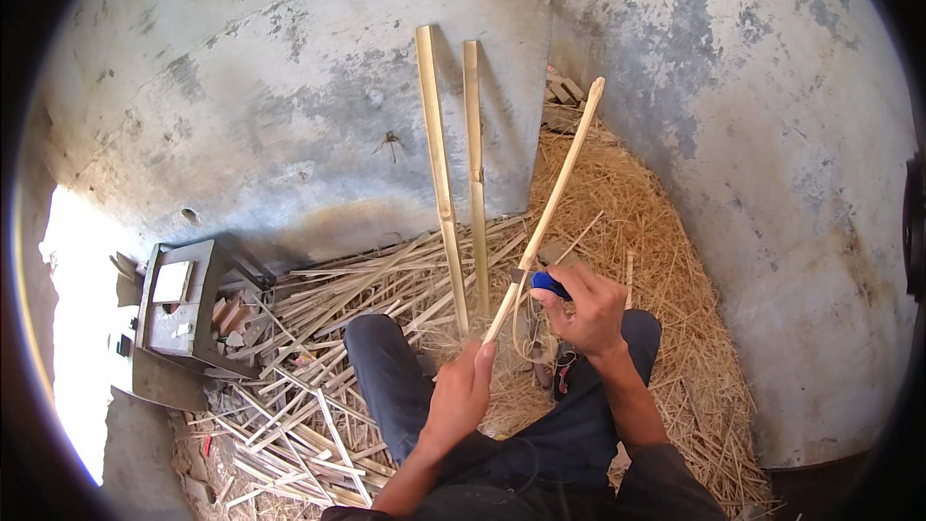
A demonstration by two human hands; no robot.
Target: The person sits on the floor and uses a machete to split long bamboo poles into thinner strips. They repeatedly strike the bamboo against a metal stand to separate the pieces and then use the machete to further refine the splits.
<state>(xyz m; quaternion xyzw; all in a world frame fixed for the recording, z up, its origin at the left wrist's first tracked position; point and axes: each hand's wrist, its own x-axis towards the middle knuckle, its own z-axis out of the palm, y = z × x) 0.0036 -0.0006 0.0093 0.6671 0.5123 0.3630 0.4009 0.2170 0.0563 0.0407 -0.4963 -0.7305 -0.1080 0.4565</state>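
Observation:
My left hand (457, 394) is closed round the lower end of a long pale bamboo strip (562, 180), which slants up and away to the right. In my right hand (587, 310) is a knife with a blue handle (550, 284), gripped between thumb and fingers. Its short, dark metal blade (518, 276) lies against the strip a little above my left hand. A thin curled shaving (522, 333) hangs below the blade. Part of the handle is hidden by my right fingers.
Two longer bamboo strips (437, 159) lean on the stained wall (318, 77) ahead. Loose strips (328, 299) cover the floor at left, and a heap of shavings (617, 193) lies along the right wall. A metal box-like stand (198, 299) with broken pieces inside stands far left.

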